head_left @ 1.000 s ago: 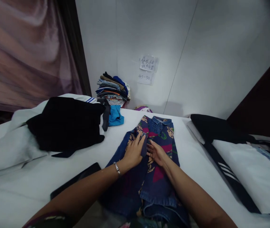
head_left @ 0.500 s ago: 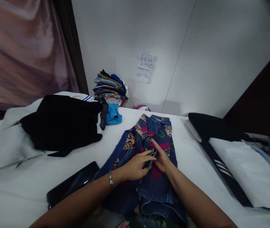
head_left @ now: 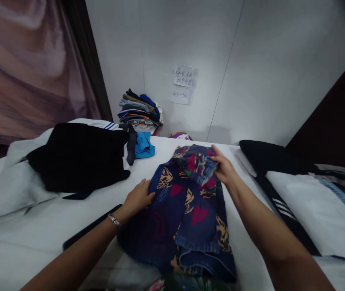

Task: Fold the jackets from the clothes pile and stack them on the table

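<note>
A dark blue patterned denim shirt point(head_left: 160, 226) with red patches and tan motifs lies on the white table before me. At its left edge, my left hand point(head_left: 139, 197) is closed on the cloth, thumb on top. My right hand point(head_left: 223, 165) pinches a sleeve end point(head_left: 201, 171) with a denim cuff near the shirt's top right. That sleeve lies across the top and hides the collar. Partly under my left forearm is a flat black object point(head_left: 84, 230).
Black clothing point(head_left: 81, 157) lies over pale garments at left, near a bright blue cloth point(head_left: 144, 145). A stack of folded clothes point(head_left: 140, 111) stands against the wall. White and dark garments point(head_left: 312, 214) lie at right. Handwritten paper signs point(head_left: 184, 76) hang on the wall.
My hands have moved apart from the shirt's middle. The right hand went up and right with the sleeve end, covering the collar. The left hand went left to the shirt's edge.
</note>
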`<state>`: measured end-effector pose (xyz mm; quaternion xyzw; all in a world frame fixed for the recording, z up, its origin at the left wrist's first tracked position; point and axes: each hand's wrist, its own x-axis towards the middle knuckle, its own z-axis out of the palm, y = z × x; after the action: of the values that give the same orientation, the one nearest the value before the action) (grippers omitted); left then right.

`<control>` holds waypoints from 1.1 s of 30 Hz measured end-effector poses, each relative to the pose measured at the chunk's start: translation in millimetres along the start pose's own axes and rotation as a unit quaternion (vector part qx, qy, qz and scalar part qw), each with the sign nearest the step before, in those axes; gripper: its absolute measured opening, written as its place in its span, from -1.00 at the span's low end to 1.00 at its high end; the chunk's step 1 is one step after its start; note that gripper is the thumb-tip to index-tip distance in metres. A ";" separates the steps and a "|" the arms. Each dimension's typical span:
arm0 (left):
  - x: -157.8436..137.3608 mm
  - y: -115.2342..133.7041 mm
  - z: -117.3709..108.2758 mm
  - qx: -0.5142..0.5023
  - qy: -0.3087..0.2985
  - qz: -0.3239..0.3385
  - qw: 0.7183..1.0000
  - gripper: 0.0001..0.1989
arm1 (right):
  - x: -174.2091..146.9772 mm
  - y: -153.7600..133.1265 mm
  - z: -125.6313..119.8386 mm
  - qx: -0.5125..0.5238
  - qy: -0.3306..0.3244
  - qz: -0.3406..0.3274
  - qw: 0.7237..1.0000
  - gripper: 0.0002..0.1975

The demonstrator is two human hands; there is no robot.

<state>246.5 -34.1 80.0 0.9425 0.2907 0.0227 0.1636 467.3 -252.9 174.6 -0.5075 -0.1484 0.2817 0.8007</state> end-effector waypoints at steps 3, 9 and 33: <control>1.5 -10.9 -4.2 0.041 -0.027 -0.035 0.998 -0.37 | 35.5 -37.1 1.6 -0.004 0.014 -0.009 1.000 -0.16; 5.2 -13.0 -10.3 0.020 -0.074 -0.067 0.995 -0.35 | 88.5 -72.4 12.4 -0.024 0.024 -0.056 0.998 -0.15; 5.6 161.3 62.9 -0.151 -0.241 0.125 0.951 -0.64 | 79.0 -143.1 -66.6 -0.181 0.112 -0.106 0.971 -0.41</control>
<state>347.0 -174.9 72.1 0.9130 0.1160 -0.1409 0.3648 608.2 -300.6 269.7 -0.6534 -0.1591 0.1047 0.7326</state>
